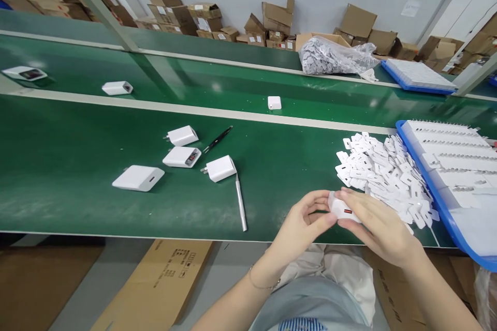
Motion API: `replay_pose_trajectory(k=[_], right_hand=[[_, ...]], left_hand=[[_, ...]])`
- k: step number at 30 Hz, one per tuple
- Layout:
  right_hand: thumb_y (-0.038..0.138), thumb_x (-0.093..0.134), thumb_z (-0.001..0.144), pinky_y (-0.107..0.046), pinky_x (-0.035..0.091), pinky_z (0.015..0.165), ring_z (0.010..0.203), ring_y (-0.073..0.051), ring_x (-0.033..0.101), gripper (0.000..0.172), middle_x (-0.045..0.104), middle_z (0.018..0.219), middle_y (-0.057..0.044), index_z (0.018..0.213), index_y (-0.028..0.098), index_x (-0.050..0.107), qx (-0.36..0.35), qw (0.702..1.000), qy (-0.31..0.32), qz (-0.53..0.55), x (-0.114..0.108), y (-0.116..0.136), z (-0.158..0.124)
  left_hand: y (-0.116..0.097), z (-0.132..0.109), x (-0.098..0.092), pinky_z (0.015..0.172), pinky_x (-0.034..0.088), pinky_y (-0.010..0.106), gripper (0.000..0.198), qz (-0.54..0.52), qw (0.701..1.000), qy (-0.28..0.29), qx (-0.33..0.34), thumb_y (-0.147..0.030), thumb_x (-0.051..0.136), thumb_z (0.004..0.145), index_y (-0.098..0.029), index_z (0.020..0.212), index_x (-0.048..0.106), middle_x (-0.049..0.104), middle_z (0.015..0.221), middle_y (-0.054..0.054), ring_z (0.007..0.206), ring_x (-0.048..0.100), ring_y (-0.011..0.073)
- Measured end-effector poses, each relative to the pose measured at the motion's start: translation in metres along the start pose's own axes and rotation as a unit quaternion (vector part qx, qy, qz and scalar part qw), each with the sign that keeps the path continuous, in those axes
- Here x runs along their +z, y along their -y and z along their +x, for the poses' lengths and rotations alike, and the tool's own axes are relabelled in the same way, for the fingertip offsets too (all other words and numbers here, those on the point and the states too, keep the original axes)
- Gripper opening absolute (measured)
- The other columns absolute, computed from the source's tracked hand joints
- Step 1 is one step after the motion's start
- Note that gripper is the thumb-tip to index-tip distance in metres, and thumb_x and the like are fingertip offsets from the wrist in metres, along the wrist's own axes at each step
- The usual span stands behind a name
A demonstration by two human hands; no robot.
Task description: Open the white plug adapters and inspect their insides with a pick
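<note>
Between my two hands, near the bench's front edge, is a white charger (344, 211) with a small reddish slot facing up. My left hand (310, 217) pinches its left side between thumb and fingers. Around its right side close the fingers and thumb of my right hand (376, 222). A heap of small white slotted end caps (382, 170) lies just beyond my right hand. To the left rest several white chargers (219, 168) with plug pins; one charger (182, 156) has an end showing its inner parts. Black tweezers (218, 139) and a silver pen-like tool (240, 202) lie among them.
A blue tray (430, 191) with rows of white parts stands at the right. The green conveyor belt (194, 80) behind the bench carries a few white chargers (117, 88). On the far ledge are a plastic bag of parts (330, 56) and another blue tray (419, 76).
</note>
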State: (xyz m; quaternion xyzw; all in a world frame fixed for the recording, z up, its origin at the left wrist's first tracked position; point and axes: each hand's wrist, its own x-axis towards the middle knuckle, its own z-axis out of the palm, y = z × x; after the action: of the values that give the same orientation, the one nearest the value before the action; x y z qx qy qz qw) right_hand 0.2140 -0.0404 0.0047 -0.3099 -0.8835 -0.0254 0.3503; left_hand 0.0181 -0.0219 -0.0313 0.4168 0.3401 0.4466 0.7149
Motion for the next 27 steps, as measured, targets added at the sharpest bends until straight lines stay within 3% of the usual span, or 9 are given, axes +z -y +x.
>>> replay_pose_trajectory(k=[2,4,7,9,11,15,21,27], right_hand=[[0.002,0.06,0.096,-0.043,0.06,0.105,0.122,-0.023,0.069,0.079,0.076,0.12,-0.013,0.164,0.019,0.024,-0.029,1.0,-0.006,-0.001,0.001,0.0,0.001],[0.003,0.064,0.094,-0.043,0.057,0.11,0.127,-0.023,0.065,0.081,0.072,0.128,-0.012,0.163,0.022,0.028,-0.007,0.999,-0.023,0.025,0.003,0.0,0.001],[0.019,0.067,0.096,-0.043,0.056,0.11,0.136,-0.025,0.057,0.071,0.059,0.145,-0.01,0.158,0.033,0.038,0.133,0.981,-0.083,0.115,0.006,0.003,-0.004],[0.029,0.061,0.101,-0.037,0.06,0.102,0.132,-0.024,0.058,0.052,0.057,0.143,-0.008,0.151,0.036,0.049,0.224,0.945,-0.124,0.202,0.008,0.007,-0.008],[0.032,0.053,0.104,-0.033,0.061,0.098,0.13,-0.022,0.059,0.039,0.058,0.139,-0.006,0.143,0.038,0.058,0.261,0.915,-0.139,0.274,0.011,0.011,-0.011],[0.035,0.052,0.105,-0.038,0.054,0.109,0.141,-0.025,0.05,0.04,0.055,0.148,-0.004,0.145,0.038,0.058,0.256,0.908,-0.136,0.304,0.016,0.016,-0.011],[0.03,0.048,0.106,-0.039,0.051,0.11,0.141,-0.023,0.051,0.037,0.06,0.147,-0.001,0.139,0.041,0.061,0.281,0.89,-0.161,0.321,0.026,0.016,-0.008],[0.029,0.044,0.107,-0.043,0.048,0.111,0.135,-0.023,0.056,0.032,0.064,0.137,-0.006,0.13,0.034,0.067,0.284,0.904,-0.218,0.235,0.036,0.019,-0.003]], left_hand=[[-0.001,0.0,0.004,0.093,0.058,0.034,0.051,-0.011,1.0,0.002,-0.002,-0.044,0.092,0.068,-0.018,0.108,0.075,0.077,0.107,0.01,0.105,0.07,0.0242],[-0.001,0.0,0.008,0.095,0.058,0.035,0.053,-0.039,0.999,-0.007,0.01,-0.041,0.094,0.067,-0.019,0.111,0.074,0.078,0.112,0.011,0.108,0.071,0.0257],[0.002,0.001,0.013,0.094,0.06,0.037,0.057,-0.068,0.996,-0.01,0.054,-0.043,0.093,0.067,-0.018,0.115,0.074,0.078,0.114,0.012,0.104,0.074,0.0278],[0.004,0.0,0.015,0.094,0.06,0.038,0.056,-0.071,0.994,-0.013,0.086,-0.043,0.092,0.069,-0.019,0.117,0.074,0.078,0.116,0.013,0.105,0.074,0.0289],[0.004,-0.001,0.016,0.095,0.06,0.038,0.054,-0.068,0.991,-0.014,0.113,-0.041,0.091,0.071,-0.02,0.117,0.075,0.077,0.118,0.013,0.109,0.073,0.0299],[0.005,-0.001,0.017,0.097,0.06,0.037,0.048,-0.066,0.986,-0.017,0.152,-0.035,0.091,0.073,-0.023,0.117,0.077,0.075,0.119,0.011,0.113,0.072,0.0293],[0.011,0.001,0.018,0.097,0.06,0.031,0.044,-0.07,0.977,-0.052,0.195,-0.028,0.09,0.074,-0.027,0.116,0.079,0.075,0.113,0.007,0.11,0.073,0.024],[0.016,0.002,0.025,0.1,0.059,0.033,0.042,-0.079,0.983,-0.056,0.157,-0.032,0.089,0.075,-0.026,0.116,0.078,0.074,0.117,0.007,0.113,0.071,0.0245]])
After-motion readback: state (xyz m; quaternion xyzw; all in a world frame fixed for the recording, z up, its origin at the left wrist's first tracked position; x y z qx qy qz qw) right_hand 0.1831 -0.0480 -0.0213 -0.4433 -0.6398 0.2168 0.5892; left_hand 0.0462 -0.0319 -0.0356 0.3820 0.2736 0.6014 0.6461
